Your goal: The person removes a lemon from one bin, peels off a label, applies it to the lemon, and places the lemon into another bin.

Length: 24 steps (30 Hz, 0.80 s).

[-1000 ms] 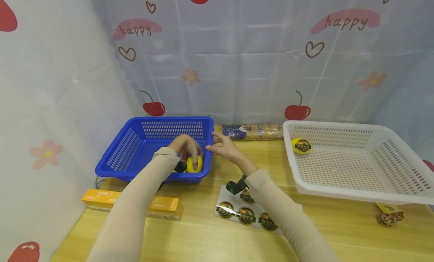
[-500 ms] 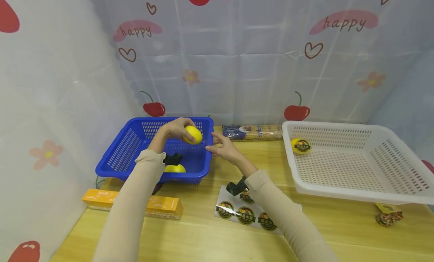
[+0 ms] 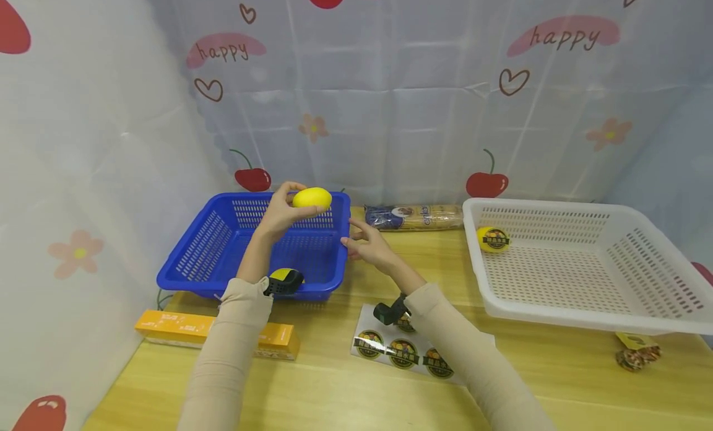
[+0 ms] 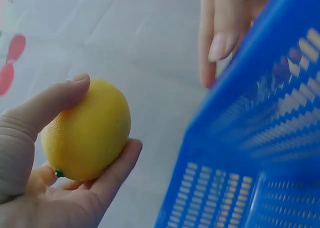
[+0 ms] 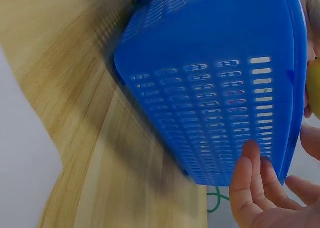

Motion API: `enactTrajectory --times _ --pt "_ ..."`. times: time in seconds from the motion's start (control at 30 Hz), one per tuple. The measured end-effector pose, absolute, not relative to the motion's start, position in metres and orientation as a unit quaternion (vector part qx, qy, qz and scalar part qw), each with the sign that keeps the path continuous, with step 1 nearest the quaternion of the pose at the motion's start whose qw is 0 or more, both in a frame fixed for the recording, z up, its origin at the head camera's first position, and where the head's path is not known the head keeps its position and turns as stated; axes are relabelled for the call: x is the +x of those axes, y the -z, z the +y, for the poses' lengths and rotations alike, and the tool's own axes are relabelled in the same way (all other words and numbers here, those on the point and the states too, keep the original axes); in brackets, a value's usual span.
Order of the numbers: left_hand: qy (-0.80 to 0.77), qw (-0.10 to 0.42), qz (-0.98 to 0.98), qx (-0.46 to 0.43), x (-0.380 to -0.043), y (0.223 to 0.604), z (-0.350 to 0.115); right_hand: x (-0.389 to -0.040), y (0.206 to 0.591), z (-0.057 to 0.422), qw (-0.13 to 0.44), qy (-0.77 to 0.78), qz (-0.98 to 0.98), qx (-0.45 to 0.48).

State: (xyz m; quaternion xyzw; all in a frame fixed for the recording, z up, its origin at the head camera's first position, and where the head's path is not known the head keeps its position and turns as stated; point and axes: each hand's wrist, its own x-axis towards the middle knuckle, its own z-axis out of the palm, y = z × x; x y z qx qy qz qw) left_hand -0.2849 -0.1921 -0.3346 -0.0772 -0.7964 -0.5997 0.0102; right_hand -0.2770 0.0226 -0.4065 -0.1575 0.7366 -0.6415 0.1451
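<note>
1. Left hand (image 3: 280,215): grip curled round a yellow oval lemon (image 3: 312,199), presumably for security, above the blue perforated plastic basket (image 3: 319,288).
2. Right hand (image 3: 372,246): empty grip, loosely spread, touches the basket's side, likely steadying it.

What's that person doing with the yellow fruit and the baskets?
A person's left hand holds up a yellow fruit near the blue basket, and the right hand is at that basket's right side. Another yellow fruit is inside, partly hidden. The white basket has a fruit with a dark label. A sticker sheet lies on the table.
</note>
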Motion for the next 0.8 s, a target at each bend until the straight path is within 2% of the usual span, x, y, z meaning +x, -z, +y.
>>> enactTrajectory --times 0.27,0.53,0.8 --pt "0.635 0.027 -0.763 -0.118 -0.266 0.338 -0.162 -0.265 0.410 0.055 0.136 0.645 0.734 -0.164" --pt "0.617 0.003 -0.766 -0.183 -0.252 0.345 -0.123 -0.244 0.412 0.087 0.118 0.611 0.766 -0.162" --pt "0.581 -0.010 -0.789 -0.199 -0.250 0.357 -0.096 -0.223 0.424 0.115 0.097 0.598 0.783 -0.140"
